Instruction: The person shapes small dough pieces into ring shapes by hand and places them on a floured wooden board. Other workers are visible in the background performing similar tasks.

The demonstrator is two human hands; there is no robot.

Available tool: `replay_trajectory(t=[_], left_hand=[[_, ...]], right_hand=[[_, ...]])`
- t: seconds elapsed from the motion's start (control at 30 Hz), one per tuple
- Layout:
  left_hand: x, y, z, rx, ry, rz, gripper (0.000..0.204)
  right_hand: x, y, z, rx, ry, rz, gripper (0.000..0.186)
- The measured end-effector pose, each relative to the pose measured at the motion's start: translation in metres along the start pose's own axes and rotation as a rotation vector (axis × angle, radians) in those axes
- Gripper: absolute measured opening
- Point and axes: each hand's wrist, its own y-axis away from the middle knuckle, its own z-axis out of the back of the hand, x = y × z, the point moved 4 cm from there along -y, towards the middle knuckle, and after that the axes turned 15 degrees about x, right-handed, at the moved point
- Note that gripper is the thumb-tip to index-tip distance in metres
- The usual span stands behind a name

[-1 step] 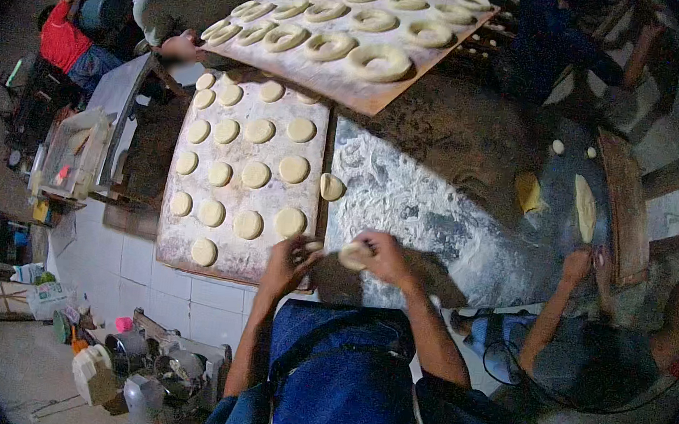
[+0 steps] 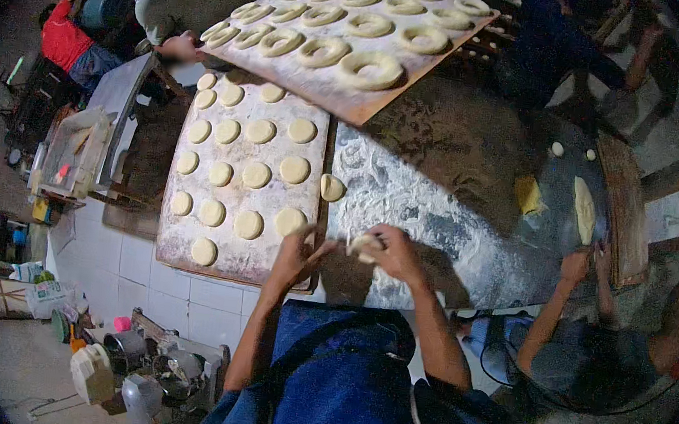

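The pale dough piece [image 2: 363,248] is in the air above the near edge of the worktable, just right of the dough board [image 2: 230,192], gripped between the thumb and fingers of the right hand [image 2: 393,256]. The left hand [image 2: 298,257] is beside it, over the board's near right corner, fingers reaching toward the dough; they are blurred, so I cannot tell whether they pinch anything. To handle such soft dough well, I would hold it by a light, even pinch, turn it little by little so no side thins or tears, and have dry flour on the fingertips. There is one piece in the right hand, and one folded-looking dough round [image 2: 331,187] at the board's right edge. On the board I count seventeen flat dough discs [image 2: 256,174], though the raised board [image 2: 359,108] overhangs the far end and may hide others. That raised board carries about twenty dough rings [image 2: 368,69], the far ones too crowded to count surely. Right of the dough board spreads one patch of loose flour [image 2: 398,202]. At the table's right end are two small dough balls [image 2: 557,149], one long dough strip [image 2: 583,209] and, just beyond its near tip, a co-worker's hand [image 2: 575,265].
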Motion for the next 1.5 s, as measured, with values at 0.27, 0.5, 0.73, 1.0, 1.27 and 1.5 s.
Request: replay_trajectory(t=[0.27, 0.5, 0.73, 1.0, 1.27, 1.5], left_hand=[[0.03, -0.125, -0.003, -0.233, -0.791, -0.064, 0.045], [0.027, -0.123, -0.003, -0.466, 0.011, -0.399, 0.039], [-0.007, -0.092, -0.048, 0.113, 0.474, -0.159, 0.038], [-0.042, -0.03, -0.066, 0.098, 0.588, -0.21, 0.025], [-0.029, -0.022, -0.07, 0.045, 1.187, -0.096, 0.028], [-0.009, -0.005, -0.035, 0.131, 1.095, -0.383, 0.048]], right_hand=[[-0.087, -0.024, 0.069, -0.012, 0.551, -0.112, 0.033], [-0.132, 0.011, 0.059, -0.325, 0.204, -0.048, 0.036], [-0.02, 0.038, 0.027, -0.361, -0.636, 0.09, 0.035], [0.049, 0.049, 0.014, -0.265, -0.452, 0.053, 0.048], [0.055, 0.032, -0.002, -0.014, -0.342, 0.218, 0.056], [0.055, -0.007, -0.022, -0.148, -0.663, 0.068, 0.044]])
